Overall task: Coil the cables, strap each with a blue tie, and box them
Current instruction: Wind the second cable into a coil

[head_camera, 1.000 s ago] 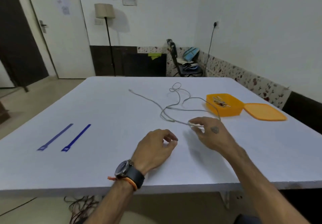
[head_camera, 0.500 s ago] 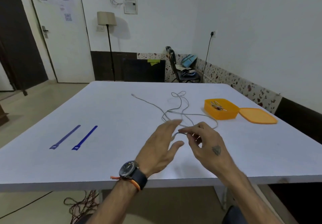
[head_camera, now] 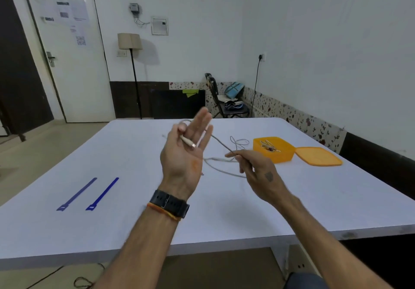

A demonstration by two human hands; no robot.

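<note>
The left hand [head_camera: 187, 148] is raised above the surface [head_camera: 139, 225], palm up and fingers spread straight. The plug end of a grey cable [head_camera: 219, 161] lies across that palm, held under the thumb near the base of the fingers, so the grip is a light thumb clamp while the rest of the hand stays flat. From there the cable loops over the back of the fingers and runs down to the right hand [head_camera: 258, 172], whose thumb and forefinger pinch it at the fingertips, the other fingers loosely curled. Past that pinch the cable sags onto the surface in a loose curve below both hands and trails off in small tangled loops toward the far right.

Just beyond those loops sits an open orange box [head_camera: 275, 151] with a few small items inside, too small to identify. Its orange lid [head_camera: 318, 156] lies flat against the box's right side. Well apart, on the near left of the surface, two blue ties [head_camera: 88, 193] lie straight and side by side, not touching. A dark watch strap [head_camera: 169, 203] and an orange thread circle the left wrist.
</note>
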